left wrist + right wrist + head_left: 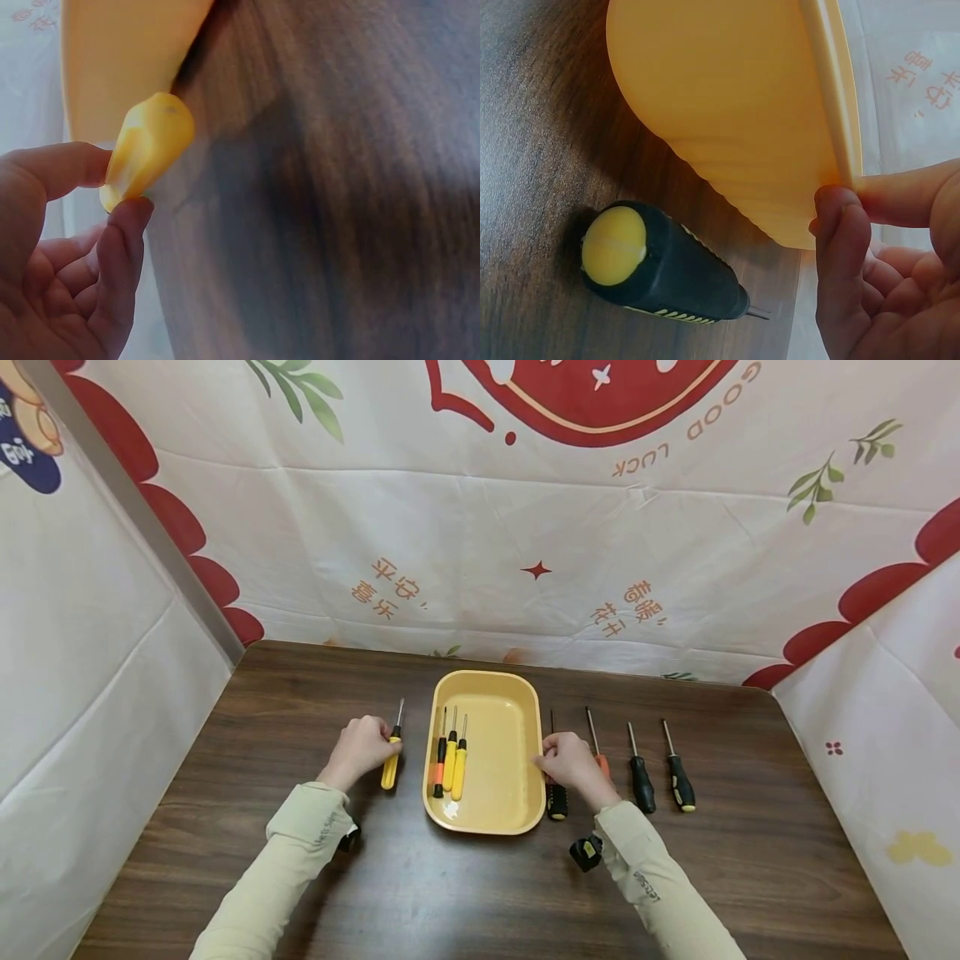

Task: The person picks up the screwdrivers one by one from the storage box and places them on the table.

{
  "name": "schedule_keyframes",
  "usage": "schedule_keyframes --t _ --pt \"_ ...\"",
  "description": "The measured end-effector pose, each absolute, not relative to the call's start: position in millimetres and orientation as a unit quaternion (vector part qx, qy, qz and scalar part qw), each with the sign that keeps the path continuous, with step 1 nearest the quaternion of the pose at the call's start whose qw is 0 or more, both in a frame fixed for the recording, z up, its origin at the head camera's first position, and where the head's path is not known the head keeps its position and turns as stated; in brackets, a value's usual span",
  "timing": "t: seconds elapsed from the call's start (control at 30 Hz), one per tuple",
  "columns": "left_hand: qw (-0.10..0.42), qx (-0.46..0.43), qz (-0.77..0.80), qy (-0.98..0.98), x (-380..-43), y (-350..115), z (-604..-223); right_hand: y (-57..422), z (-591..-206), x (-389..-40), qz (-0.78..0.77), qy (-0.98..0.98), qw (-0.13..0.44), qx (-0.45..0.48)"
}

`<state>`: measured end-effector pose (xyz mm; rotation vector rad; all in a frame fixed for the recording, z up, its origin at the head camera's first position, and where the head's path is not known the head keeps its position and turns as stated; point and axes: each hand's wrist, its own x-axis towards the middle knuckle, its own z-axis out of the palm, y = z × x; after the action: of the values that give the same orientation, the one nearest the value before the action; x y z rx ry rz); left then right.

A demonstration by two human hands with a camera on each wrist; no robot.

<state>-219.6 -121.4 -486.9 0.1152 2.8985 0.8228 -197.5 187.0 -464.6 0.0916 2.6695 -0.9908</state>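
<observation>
My left hand (362,748) pinches a yellow-handled screwdriver (390,766) between thumb and fingers, left of a yellow tray (534,793); its shaft points away from me. In the left wrist view the yellow handle (150,146) shows end-on beside the tray's wall (120,67). My right hand (570,762) pinches the tray's right rim, thumb on one side and fingers on the other, as the right wrist view shows at the rim (832,97). Inside the tray, at its left, lie two yellow screwdrivers (459,772) and a black-and-orange one (439,772).
Right of the tray a black screwdriver with a yellow end (682,266) lies under my right hand's side. Beyond it are an orange-handled screwdriver (602,765) and two more black ones (642,785), all on the brown wooden table (465,902). A printed cloth (480,568) hangs behind.
</observation>
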Motion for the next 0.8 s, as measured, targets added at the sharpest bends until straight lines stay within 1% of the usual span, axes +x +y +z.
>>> schedule_keyframes --t 0.57,0.8 --pt "0.07 0.032 0.277 0.958 -219.9 -114.1 -500.4 186.7 -465.9 -196.8 -0.353 0.925 0.135 0.031" --pt "0.082 0.031 0.268 0.959 -221.7 -113.1 -503.7 186.5 -466.4 -196.9 -0.356 0.924 0.136 0.031"
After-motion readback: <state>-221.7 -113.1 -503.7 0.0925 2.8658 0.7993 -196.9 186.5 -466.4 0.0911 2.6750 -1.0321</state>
